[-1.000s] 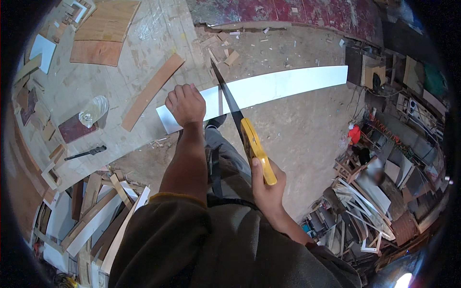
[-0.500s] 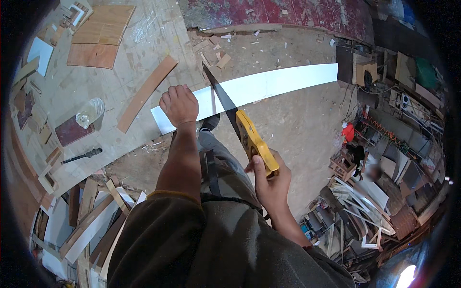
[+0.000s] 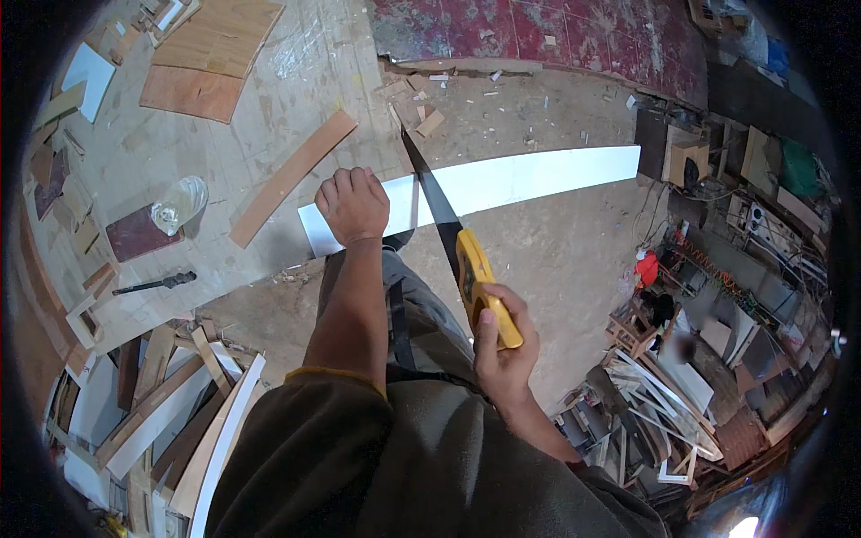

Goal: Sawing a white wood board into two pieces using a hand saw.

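Observation:
A long white board reaches from the worktable's edge out to the right. My left hand presses on its left end, fingers curled together over the far edge. In my right hand is a handsaw with a dark blade and a yellow handle. The blade slants across the board just right of my left hand, its tip past the far edge. A thin dark line crosses the board beside the blade; I cannot tell whether it is a cut or a shadow. My fingers hide part of the saw handle.
On the pale worktable lie a narrow brown strip, plywood pieces, a clear plastic cup and a black tool resembling a drill bit. Scrap wood is heaped at lower left. More offcuts clutter the right side.
The whole view has shifted slightly, so things appear lower and further right. The saw stays across the board. My right fingers have moved forward round its handle; my left hand keeps its place on the board.

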### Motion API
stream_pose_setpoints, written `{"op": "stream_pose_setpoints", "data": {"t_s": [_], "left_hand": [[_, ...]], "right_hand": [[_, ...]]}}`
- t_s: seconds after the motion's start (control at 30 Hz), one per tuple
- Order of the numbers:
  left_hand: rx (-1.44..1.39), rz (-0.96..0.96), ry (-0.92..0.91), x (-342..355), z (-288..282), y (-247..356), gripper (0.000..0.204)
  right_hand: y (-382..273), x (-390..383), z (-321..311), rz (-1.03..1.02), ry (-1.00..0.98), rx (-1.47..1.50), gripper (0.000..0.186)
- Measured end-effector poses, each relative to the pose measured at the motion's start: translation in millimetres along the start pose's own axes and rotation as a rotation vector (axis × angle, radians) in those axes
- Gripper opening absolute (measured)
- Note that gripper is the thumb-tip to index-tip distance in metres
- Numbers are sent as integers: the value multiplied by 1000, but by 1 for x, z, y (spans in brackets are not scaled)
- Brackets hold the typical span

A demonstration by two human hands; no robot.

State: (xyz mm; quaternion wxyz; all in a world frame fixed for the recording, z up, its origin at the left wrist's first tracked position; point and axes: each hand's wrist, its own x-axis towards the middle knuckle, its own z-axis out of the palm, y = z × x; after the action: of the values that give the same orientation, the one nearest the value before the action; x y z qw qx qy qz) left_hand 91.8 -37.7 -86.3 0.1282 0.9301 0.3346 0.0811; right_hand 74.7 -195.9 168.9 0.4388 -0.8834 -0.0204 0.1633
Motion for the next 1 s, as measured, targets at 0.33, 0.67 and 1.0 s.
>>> {"op": "stream_pose_setpoints", "data": {"t_s": [0.33, 0.67, 1.0], "left_hand": [[-5, 9, 21, -2, 1, -3, 14], [-13, 3, 38, -1, 2, -2, 14], [5, 13, 20, 0, 6, -3, 19]], "right_hand": [[3, 24, 7, 100, -81, 53, 25], [0, 22, -6, 197, -129, 86, 24], [11, 17, -6, 233, -106, 175, 21]]}}
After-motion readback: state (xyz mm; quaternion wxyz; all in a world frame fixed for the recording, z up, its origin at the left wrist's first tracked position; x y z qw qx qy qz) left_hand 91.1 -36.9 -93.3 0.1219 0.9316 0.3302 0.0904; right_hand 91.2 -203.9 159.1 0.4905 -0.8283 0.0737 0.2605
